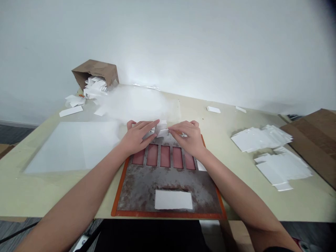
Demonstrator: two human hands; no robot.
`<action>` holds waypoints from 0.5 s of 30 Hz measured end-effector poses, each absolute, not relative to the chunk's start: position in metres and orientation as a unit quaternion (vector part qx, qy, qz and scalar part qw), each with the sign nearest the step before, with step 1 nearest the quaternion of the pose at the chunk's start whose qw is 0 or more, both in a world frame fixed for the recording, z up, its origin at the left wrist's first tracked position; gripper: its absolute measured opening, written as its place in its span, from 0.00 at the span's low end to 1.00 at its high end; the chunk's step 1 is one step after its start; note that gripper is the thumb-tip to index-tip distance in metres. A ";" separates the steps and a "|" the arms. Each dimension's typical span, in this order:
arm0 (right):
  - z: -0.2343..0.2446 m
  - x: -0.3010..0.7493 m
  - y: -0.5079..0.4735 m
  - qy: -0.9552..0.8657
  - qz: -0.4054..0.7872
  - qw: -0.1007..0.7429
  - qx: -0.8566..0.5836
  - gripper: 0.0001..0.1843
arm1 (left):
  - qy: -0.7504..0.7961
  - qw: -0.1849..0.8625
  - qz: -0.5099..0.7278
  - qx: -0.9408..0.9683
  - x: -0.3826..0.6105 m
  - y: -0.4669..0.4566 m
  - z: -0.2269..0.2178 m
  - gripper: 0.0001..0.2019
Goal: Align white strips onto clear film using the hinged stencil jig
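Over the far edge of a dark metal plate (136, 182) with an orange border, both hands work at a small white folded card piece (162, 132). My left hand (139, 135) has its fingers and thumb closed around the piece's left side. My right hand (188, 136) pinches at its right edge; what lies between those fingertips is too small to make out. Something orange shows under the right palm, its kind hidden. Several red rectangular recesses (165, 156) run across the plate below the hands. A white block (173, 200) lies on the plate's near part.
An open cardboard box (107, 71) spills white card pieces (96, 85) at the back left. Translucent sheets (70, 147) cover the left table. Stacks of white cards (262, 137) lie on the right, beside a large brown carton (315, 140). A small white piece (213, 109) lies farther back.
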State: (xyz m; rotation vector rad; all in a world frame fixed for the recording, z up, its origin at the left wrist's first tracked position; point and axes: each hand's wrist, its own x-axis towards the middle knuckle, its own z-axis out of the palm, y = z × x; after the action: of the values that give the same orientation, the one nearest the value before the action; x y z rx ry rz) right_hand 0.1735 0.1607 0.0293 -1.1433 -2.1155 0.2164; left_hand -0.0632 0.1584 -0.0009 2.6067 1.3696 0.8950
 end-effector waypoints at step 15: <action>0.025 0.274 0.148 -0.497 0.531 0.329 -0.603 0.09 | 0.447 0.017 0.302 0.842 -0.063 0.159 -0.003 0.23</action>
State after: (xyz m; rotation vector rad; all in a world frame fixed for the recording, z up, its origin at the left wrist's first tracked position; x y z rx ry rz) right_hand 0.2738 0.1475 0.0246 -1.5772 -1.3002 1.3889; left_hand -0.0627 0.1593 -0.0029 2.6161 1.3888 0.9388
